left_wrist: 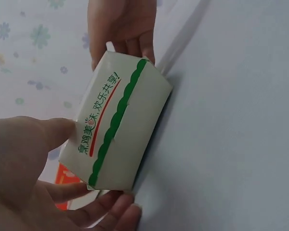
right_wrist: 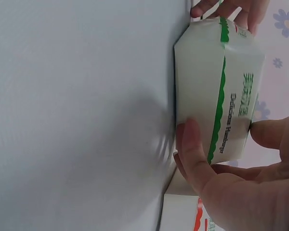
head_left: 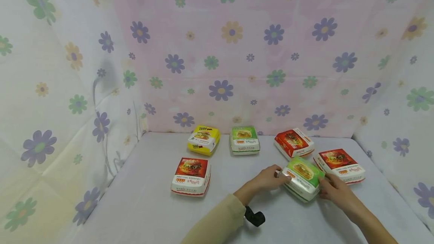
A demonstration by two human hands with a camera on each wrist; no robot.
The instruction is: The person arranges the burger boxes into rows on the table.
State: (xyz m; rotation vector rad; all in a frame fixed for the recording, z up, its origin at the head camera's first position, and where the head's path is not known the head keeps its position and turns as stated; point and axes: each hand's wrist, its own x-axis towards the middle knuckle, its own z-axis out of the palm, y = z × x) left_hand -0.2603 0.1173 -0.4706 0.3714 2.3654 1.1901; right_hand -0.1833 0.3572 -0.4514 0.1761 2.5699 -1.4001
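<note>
A green-and-white burger box [head_left: 303, 179] sits tilted between both hands at the right of the table. My left hand [head_left: 266, 179] holds its left side; in the left wrist view the thumb lies along the printed side and the fingers [left_wrist: 101, 207] curl under a corner. On the opposite side my right hand [head_left: 339, 195] grips it, thumb on the upper edge and fingers [right_wrist: 191, 139] round the lower wall. Right behind it stand a red burger box [head_left: 294, 143] and a red-and-white burger box [head_left: 340, 165], both close to its edges.
Farther left on the white table [head_left: 145, 214] are a yellow burger box [head_left: 203, 139], another green-and-white box [head_left: 244, 139] and a red-and-white box [head_left: 191, 176]. Flower-patterned cloth [head_left: 232, 67] hangs behind and at both sides. A black strap piece [head_left: 255, 217] shows at the left wrist.
</note>
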